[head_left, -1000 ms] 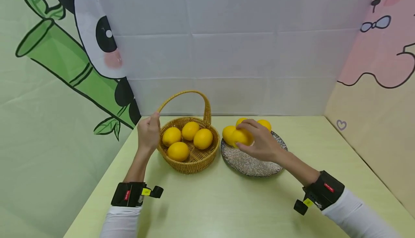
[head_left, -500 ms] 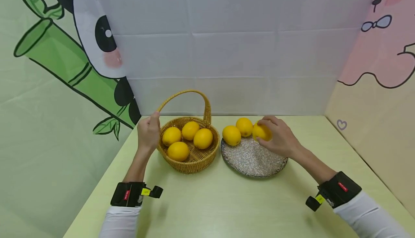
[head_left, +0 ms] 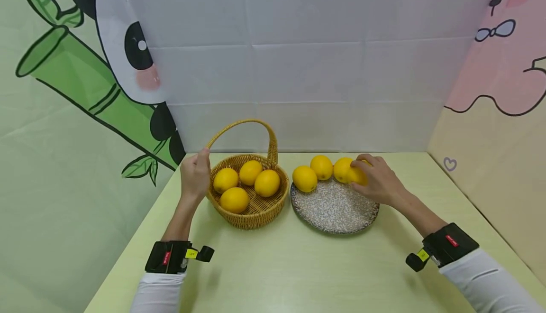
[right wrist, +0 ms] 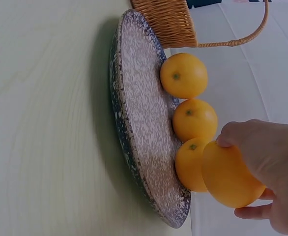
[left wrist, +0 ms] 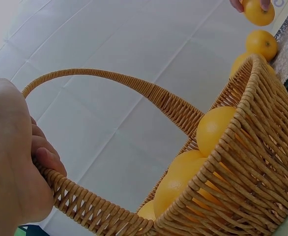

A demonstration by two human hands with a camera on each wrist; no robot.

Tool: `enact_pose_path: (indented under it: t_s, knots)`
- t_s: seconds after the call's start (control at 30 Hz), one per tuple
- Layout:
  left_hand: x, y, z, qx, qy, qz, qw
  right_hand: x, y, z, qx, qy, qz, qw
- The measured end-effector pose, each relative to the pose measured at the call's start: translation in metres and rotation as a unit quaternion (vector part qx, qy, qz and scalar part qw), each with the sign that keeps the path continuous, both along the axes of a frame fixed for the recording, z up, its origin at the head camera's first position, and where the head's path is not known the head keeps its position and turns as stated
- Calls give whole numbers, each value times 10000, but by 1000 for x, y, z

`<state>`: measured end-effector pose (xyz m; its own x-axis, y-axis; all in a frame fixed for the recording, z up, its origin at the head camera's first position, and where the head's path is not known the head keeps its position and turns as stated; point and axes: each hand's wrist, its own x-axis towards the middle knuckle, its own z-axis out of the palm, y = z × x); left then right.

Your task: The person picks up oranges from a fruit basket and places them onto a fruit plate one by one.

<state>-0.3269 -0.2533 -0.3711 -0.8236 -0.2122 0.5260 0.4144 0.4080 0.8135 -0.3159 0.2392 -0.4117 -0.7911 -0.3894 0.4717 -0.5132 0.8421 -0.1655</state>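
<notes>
My left hand (head_left: 196,174) grips the handle of a wicker basket (head_left: 251,220) at its left side. Several oranges (head_left: 234,199) lie inside the basket; the left wrist view shows the fingers curled round the woven handle (left wrist: 97,209). On the right, my right hand (head_left: 377,180) pinches an orange (right wrist: 230,174) between thumb and fingers. That fruit is at the back right of a speckled round plate (head_left: 332,208), right beside another orange (head_left: 342,170). Two more oranges, one in the middle (head_left: 321,167) and one at the left (head_left: 304,179), line the plate's back edge.
Basket and plate stand side by side on a pale wooden table (head_left: 273,270). A pale cloth backdrop (head_left: 298,76) rises behind the table's back edge. Printed cartoon walls flank both sides.
My right hand has moved right along the plate's back edge with its orange, and the orange it had covered there now shows. The left hand and basket have stayed in place.
</notes>
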Motion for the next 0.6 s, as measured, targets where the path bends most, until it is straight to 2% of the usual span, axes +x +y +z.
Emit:
enact_pose_path:
  t_s: [0.33, 0.6]
  knots:
    - [1, -1, 1, -32, 15, 13, 10000, 2, 5, -9, 332, -313, -330, 9984]
    - [3, 1, 2, 3, 97, -15, 10000, 5, 1, -15, 513, -390, -479, 9968]
